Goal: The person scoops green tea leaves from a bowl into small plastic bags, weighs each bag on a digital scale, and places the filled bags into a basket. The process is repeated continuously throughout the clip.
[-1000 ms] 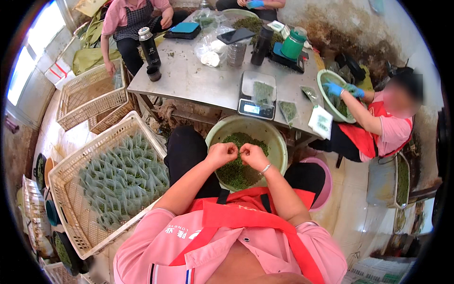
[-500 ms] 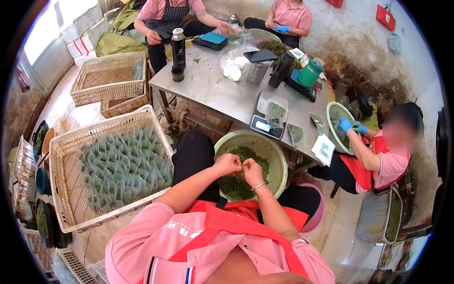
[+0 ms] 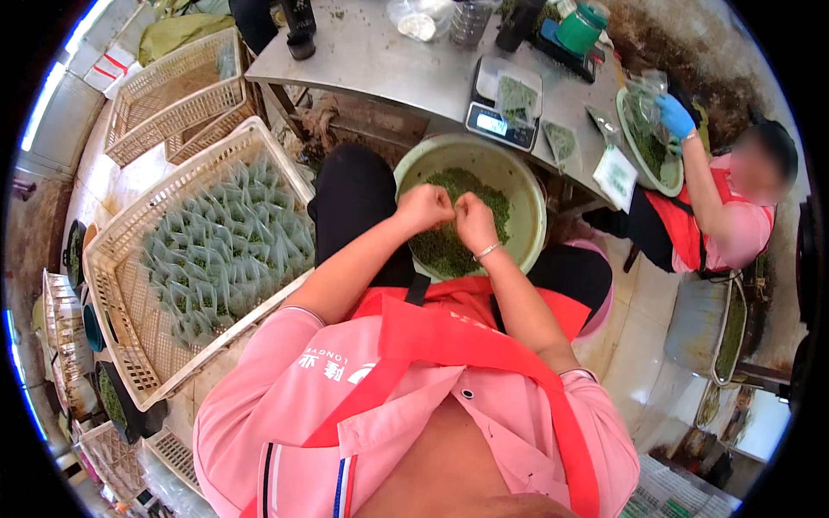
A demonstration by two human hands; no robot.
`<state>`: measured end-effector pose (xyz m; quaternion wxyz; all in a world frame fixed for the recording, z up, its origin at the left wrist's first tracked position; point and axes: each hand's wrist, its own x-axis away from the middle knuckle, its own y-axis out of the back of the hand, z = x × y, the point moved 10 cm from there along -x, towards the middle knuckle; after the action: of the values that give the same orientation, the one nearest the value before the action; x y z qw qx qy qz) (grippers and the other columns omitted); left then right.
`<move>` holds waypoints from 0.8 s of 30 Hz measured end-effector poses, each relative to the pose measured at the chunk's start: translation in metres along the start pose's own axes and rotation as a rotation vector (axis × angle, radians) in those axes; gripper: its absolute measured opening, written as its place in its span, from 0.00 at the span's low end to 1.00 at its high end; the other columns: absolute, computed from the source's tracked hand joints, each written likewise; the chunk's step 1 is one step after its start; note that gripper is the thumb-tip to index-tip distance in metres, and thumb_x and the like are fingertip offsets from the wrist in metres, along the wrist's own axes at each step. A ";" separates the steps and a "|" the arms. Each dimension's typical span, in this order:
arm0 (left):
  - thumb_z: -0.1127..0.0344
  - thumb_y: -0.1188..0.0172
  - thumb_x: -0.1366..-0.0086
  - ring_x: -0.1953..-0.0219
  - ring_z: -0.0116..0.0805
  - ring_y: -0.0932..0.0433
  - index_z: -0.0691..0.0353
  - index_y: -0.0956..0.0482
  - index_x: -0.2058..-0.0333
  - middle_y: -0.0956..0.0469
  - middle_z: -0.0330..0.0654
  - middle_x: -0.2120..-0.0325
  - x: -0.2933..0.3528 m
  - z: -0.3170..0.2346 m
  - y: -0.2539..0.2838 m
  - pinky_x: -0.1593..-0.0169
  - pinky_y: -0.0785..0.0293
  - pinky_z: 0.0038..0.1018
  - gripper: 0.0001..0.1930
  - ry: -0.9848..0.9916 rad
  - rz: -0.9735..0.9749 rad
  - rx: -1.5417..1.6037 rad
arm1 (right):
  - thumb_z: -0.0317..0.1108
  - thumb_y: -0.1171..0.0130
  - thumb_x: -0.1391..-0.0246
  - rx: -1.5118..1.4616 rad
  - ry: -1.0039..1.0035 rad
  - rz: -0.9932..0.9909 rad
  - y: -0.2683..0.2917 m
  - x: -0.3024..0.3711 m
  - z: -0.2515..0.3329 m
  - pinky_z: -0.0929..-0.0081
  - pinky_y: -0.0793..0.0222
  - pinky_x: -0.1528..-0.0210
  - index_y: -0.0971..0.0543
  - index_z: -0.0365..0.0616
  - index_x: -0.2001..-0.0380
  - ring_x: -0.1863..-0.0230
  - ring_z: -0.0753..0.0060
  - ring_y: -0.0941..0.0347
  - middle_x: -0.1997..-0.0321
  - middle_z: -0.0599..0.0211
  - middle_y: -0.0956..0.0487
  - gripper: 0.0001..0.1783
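My left hand (image 3: 424,207) and my right hand (image 3: 477,223) meet fingertip to fingertip above a pale green basin (image 3: 527,186). Both are closed in a pinch; whatever lies between the fingers is too small to make out. Small green plant bits, like buds or tea leaves (image 3: 449,250), are heaped in the basin between my knees. A bracelet circles my right wrist. Beyond the basin, at the table edge, a digital scale (image 3: 501,121) carries a clear bag of green bits (image 3: 516,99).
Left of me a cream plastic crate (image 3: 129,345) holds many upright filled bags (image 3: 229,250). More crates (image 3: 177,95) stand behind it. The metal table (image 3: 371,65) carries bottles and bags. At right a co-worker's blue-gloved hand (image 3: 676,115) holds a clear bag over another basin (image 3: 669,177).
My view has tilted downward, so the table sits higher in the picture. My hands stay pinched together over the basin. The co-worker at right has raised a bag above their basin.
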<state>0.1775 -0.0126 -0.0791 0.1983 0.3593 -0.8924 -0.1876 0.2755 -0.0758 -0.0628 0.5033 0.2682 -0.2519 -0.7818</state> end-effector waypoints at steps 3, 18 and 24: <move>0.62 0.38 0.53 0.82 0.28 0.21 0.59 0.23 0.80 0.23 0.37 0.85 -0.004 -0.002 0.025 0.74 0.27 0.26 0.08 -0.078 -0.213 -0.253 | 0.28 0.49 0.50 -0.143 -0.152 0.179 -0.020 0.012 -0.012 0.62 0.29 0.68 0.28 0.39 0.73 0.73 0.52 0.26 0.77 0.53 0.25 0.04; 0.57 0.40 0.44 0.70 0.37 0.20 0.56 0.22 0.63 0.20 0.42 0.73 0.007 -0.025 -0.009 0.66 0.26 0.30 0.13 -0.388 -0.044 -0.271 | 0.27 0.48 0.46 -1.540 -0.472 -0.132 0.057 -0.098 -0.046 0.66 0.25 0.53 0.28 0.34 0.66 0.59 0.58 0.24 0.65 0.54 0.22 0.06; 0.56 0.40 0.43 0.68 0.34 0.19 0.54 0.22 0.60 0.20 0.43 0.72 -0.004 -0.043 0.032 0.64 0.25 0.28 0.14 -0.360 -0.137 -0.097 | 0.26 0.49 0.44 -0.971 -0.503 -0.198 0.044 -0.036 -0.062 0.79 0.24 0.71 0.26 0.37 0.56 0.70 0.71 0.22 0.63 0.60 0.21 0.12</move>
<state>0.1827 0.0036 -0.0282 0.0394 0.3696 -0.8769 -0.3047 0.3588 -0.0667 -0.0726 0.4175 -0.1674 0.0516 -0.8916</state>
